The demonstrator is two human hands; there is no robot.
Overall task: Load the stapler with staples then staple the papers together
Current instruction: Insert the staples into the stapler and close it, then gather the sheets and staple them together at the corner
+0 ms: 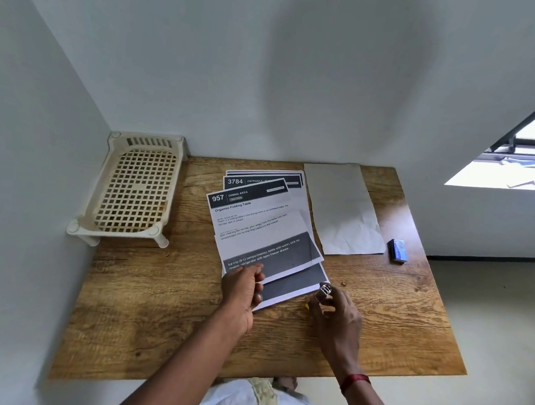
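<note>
left hand point(243, 290) gripped the near-left corner of the papers point(258, 227), thumb on top | right hand point(337, 319) held the stapler point(324, 292), its metal tip at the stack's near-right corner | papers fanned mid-surface point(158, 321) | blue staple box point(398, 249) at the right edge, beside a blank sheet point(344, 210) | plastic rack point(135, 191) far left

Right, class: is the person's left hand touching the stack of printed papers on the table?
Touching. The head view shows the left hand pinching the near edge of the printed papers, with its thumb lying on top of the sheets and no gap between them.
</note>
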